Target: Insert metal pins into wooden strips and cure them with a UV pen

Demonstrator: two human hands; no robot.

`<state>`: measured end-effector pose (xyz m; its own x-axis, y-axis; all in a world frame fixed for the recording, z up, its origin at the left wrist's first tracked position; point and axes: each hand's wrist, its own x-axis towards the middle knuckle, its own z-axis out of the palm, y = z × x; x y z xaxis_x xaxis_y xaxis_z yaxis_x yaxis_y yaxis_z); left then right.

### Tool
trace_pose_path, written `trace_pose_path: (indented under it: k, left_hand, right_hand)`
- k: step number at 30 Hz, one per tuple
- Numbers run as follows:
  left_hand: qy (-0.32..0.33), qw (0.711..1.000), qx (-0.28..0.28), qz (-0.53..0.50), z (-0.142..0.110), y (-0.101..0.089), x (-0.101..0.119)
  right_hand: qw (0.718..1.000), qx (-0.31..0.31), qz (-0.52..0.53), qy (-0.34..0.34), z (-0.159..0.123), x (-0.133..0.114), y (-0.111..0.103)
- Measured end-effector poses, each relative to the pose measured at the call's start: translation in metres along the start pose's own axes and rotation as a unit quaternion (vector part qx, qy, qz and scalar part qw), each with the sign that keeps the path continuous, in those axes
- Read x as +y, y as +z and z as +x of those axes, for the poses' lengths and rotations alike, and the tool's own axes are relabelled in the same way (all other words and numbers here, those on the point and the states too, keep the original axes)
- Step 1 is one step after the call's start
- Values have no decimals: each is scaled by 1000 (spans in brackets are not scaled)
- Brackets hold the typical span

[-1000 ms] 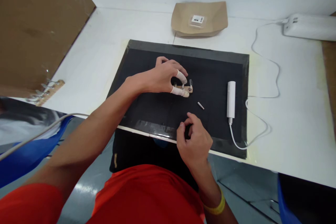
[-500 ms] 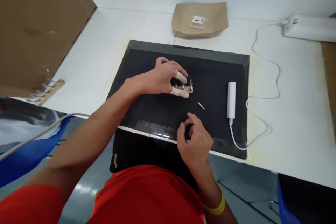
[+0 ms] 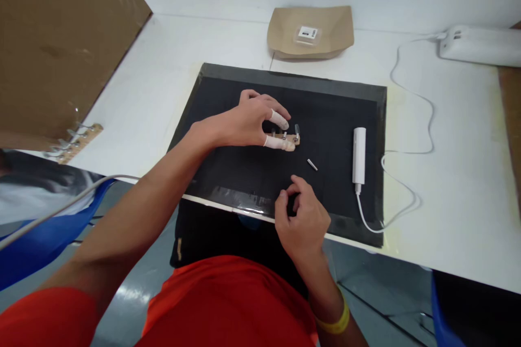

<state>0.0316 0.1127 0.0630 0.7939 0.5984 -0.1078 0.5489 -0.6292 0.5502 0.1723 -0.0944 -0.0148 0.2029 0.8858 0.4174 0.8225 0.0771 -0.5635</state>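
While I watch from afar, almost nothing differs from half a second ago: both hands keep their places, and the scene only sits slightly lower in my view. My left hand (image 3: pixel 250 122) reaches over the wooden strip (image 3: pixel 297 141) on the black mat (image 3: pixel 337 114); thumb and forefinger, both in white covers, stand a little apart, and I cannot tell whether this grip has hold of anything. The strip lies between those two fingertips, its right end poking out past them with an upright metal fitting (image 3: pixel 297 131). My right hand (image 3: pixel 303 219) is loosely curled at the mat's near edge, holding nothing I can see; a small silvery pin (image 3: pixel 312 165) lies just beyond it. The palm hides the strip's left part, and the fittings near the fingers are too small to make out.
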Motion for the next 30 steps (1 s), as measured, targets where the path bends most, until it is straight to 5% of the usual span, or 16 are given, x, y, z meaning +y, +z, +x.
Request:
trace_pose_path:
  k: [16,25,30]
  left_hand:
    - [-24,995,91,-45,26,-13,3]
    - [-36,995,-95,22,63,-30,-19]
    - [-46,990,-123,45,80,-26,-24]
  right_hand:
    - [1000,-1,11,-6,0,1,-1]
    - [1000,4,11,-14,2,1,-1]
    - [1000,6,8,-10,1,0,-1]
